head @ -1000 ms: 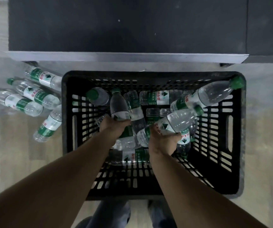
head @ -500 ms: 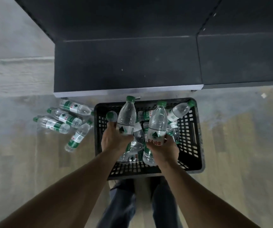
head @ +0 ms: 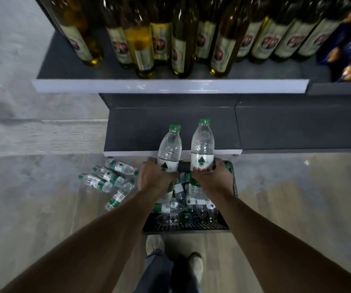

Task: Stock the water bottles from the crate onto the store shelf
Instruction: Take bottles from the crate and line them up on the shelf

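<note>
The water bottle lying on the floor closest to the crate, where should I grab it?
Grab that floor bottle around its labelled middle, reaching down from above. It lies flat on its side, cap pointing toward the crate, so the round body is open to a grip from the top.
</note>
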Demonstrator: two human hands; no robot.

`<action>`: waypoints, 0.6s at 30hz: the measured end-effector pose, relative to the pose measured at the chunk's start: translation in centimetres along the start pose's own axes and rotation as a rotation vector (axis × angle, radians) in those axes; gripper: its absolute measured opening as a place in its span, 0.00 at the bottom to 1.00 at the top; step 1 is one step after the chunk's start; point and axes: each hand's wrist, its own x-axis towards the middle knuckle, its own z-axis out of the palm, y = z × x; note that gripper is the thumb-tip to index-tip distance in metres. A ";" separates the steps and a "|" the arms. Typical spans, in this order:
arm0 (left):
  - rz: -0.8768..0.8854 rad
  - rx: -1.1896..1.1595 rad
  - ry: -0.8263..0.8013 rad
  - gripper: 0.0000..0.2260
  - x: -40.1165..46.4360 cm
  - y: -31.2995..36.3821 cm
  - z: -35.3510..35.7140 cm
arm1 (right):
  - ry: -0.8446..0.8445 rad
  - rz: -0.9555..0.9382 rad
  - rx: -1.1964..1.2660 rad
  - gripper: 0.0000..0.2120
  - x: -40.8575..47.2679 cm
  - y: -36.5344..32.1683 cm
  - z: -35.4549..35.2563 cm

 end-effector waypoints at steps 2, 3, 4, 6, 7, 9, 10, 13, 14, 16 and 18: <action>0.012 -0.035 0.042 0.28 -2.0 1.6 -2.1 | -0.013 -0.033 -0.008 0.21 -1.2 -2.0 -2.2; 0.017 -0.057 0.050 0.27 -2.9 2.4 -3.2 | -0.017 -0.050 -0.020 0.22 -1.8 -3.0 -3.2; 0.023 -0.072 0.056 0.28 -3.7 3.3 -4.3 | -0.014 -0.062 -0.030 0.22 -2.4 -4.1 -4.3; 0.042 -0.068 0.088 0.30 -5.3 5.1 -6.6 | 0.000 -0.074 -0.022 0.23 -3.6 -6.5 -6.5; 0.056 -0.056 0.112 0.31 -6.1 6.1 -7.8 | 0.009 -0.086 -0.013 0.23 -4.3 -7.8 -7.5; 0.084 -0.046 0.167 0.32 -7.6 8.4 -10.2 | 0.030 -0.129 0.008 0.22 -5.5 -10.4 -9.4; 0.097 -0.051 0.189 0.32 -8.3 9.6 -11.5 | 0.036 -0.151 0.026 0.22 -6.2 -11.8 -10.3; 0.148 -0.089 0.253 0.31 -10.6 13.3 -15.3 | 0.040 -0.215 0.066 0.23 -8.1 -16.0 -12.8; 0.171 -0.112 0.279 0.30 -11.4 14.5 -16.4 | 0.047 -0.238 0.080 0.24 -8.7 -17.4 -13.7; 0.216 -0.146 0.329 0.30 -12.8 16.8 -18.7 | 0.066 -0.294 0.124 0.26 -9.8 -20.2 -15.2; 0.259 -0.169 0.378 0.31 -14.1 18.8 -20.8 | 0.076 -0.357 0.154 0.26 -10.7 -22.6 -16.7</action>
